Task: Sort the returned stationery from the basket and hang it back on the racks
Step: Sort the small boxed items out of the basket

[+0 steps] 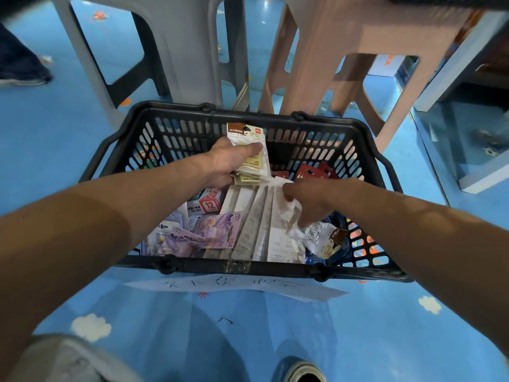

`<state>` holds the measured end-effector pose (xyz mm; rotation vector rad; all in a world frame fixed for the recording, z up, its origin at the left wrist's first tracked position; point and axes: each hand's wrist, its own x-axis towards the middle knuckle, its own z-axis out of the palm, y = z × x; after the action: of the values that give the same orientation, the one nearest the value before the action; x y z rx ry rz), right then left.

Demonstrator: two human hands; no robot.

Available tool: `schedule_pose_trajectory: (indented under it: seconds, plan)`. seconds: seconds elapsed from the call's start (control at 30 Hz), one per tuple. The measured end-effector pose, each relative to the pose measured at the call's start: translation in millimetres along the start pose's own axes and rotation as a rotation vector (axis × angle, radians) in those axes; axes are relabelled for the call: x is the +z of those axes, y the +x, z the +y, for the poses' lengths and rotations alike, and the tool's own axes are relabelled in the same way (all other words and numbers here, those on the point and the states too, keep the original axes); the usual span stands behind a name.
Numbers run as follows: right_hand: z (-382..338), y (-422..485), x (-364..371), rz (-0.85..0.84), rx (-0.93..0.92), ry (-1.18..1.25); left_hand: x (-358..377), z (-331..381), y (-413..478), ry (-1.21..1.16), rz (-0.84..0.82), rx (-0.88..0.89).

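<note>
Bright overhead light fills the frame, with glare on the glossy floor [385, 340] at upper centre. A soft shadow darkens lower centre; wide-angle distortion bends the edges, which blur slightly.

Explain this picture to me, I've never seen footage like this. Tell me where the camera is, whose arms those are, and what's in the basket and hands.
There is no machine: a person wears one wide-angle camera on the head, looking down at their own bare arms. A black basket stands on a blue floor, before a grey stool and a pink stool. Inside lie purple cartoon packs, long pale packs, a box marked 12 and red packs. The left hand grips a stack of yellow-filled packets, held upright. The right hand pinches a crinkled white packet with its fingers.
</note>
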<state>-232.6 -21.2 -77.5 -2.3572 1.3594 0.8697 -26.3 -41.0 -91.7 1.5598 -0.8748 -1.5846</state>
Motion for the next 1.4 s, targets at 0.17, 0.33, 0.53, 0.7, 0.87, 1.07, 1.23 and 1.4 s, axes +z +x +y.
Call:
schedule_pose_trajectory:
  seconds: [0.17, 0.33, 0.53, 0.7, 0.87, 1.07, 1.23, 1.4]
  plan:
    - [-7.7, 2.0, 13.2, -0.123, 0.026, -0.044, 8.4, -3.8, -1.2, 0.047, -0.031, -0.011]
    - [1.7, 1.4, -2.9, 0.062, 0.036, 0.03, 9.6, -2.8, -3.3, 0.036, -0.066, -0.002]
    - [-6.6, -8.9, -45.4, 1.145, -0.018, 0.248, 1.5, 1.7, -5.1, 0.036, -0.088, -0.068]
    - [-32.8, -1.9, -26.2, 1.115, -0.334, -0.098, -2.0, 8.7, -6.4, -0.179, -0.15, -0.168]
    - [-40.0, 5.5, -22.0, 1.013, -0.538, 0.168, -9.6, 13.6, -13.2, -0.109, -0.247, -0.078]
    - [-47.3, 15.7, -64.0, 0.974, 0.09, 1.261, -15.1, 17.8, -4.5, -0.234, -0.044, 0.074]
    - [-51.9, 32.8, -66.1, 0.397, 0.063, 1.841, 14.1, 23.6, -14.0, -0.284, -0.073, 0.095]
    - [-54.8, 36.7, -83.5, 0.397, -0.234, 2.199, 26.4, 48.5, -13.4, -0.41, 0.002, 0.109]
